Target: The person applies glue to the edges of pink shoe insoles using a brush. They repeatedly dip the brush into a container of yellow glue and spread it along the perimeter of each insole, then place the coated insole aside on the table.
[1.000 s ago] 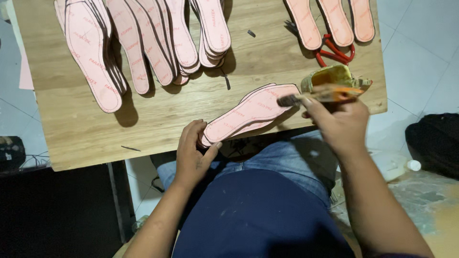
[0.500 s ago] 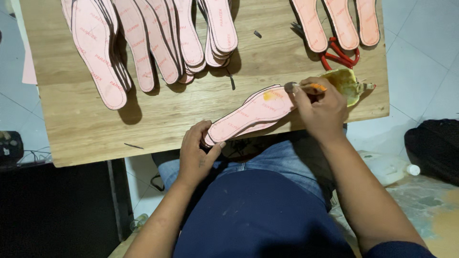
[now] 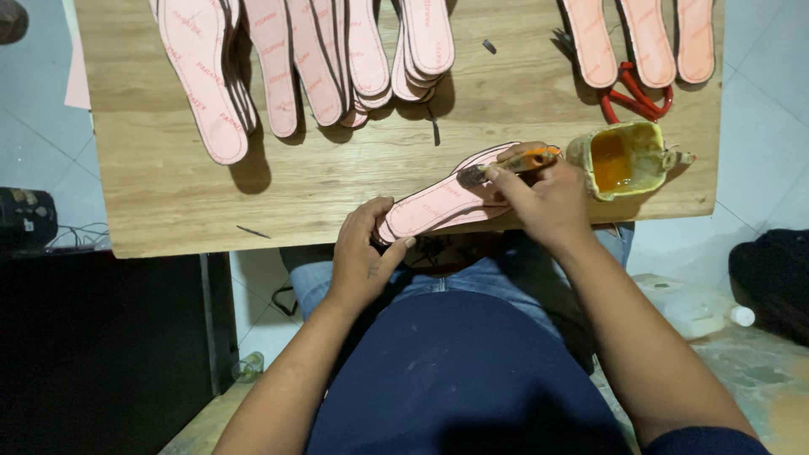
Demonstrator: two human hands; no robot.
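**A:** Now, where were our hands, and what had changed?

**B:** Our right hand [image 3: 548, 198] had come back from the glue pot [image 3: 624, 158] at the table's right edge. A second earlier its brush [image 3: 506, 164] hovered by the pot; now the dark bristle tip was pressed on the pink insole [image 3: 442, 200], near its wide front end. We judged that the brush had been loaded and the spreading of glue was under way.

**B:** Our right grip was clenched around the orange brush handle. Our left hand [image 3: 362, 253] was pinching the insole's narrow heel end at the near edge of the wooden table [image 3: 168, 211], just as it had before.

**A:** And how did the insole lie?

**B:** It lay flat, long axis slanting from lower left to upper right. The heel pointed toward our lap and slightly overhung the table edge; the toe pointed up and right, toward the pot.

**A:** What else was about?

**B:** A fan of similar pink insoles [image 3: 312, 59] was spread along the far side, more insoles [image 3: 645, 38] lay at the far right, and red-handled scissors [image 3: 632, 97] lay partly under those, just beyond the pot.
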